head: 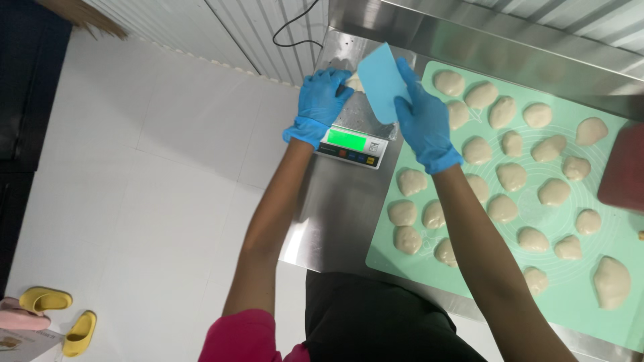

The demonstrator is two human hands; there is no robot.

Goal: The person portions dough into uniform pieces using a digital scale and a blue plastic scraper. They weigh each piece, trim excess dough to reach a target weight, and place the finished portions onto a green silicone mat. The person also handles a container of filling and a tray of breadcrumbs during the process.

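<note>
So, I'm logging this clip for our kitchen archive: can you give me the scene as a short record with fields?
Left hand: blue-gloved left hand on a dough piece atop the scale
Right hand: blue-gloved right hand holds a light blue scraper
Scale: digital scale, green display lit
Mat: green silicone mat with many dough portions
Surface: steel table
Floor: yellow slippers

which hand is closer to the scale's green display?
Left. The left hand sits over the scale, touching a dough piece just above the green display. The right hand is off to the side, holding a blue scraper.
</note>
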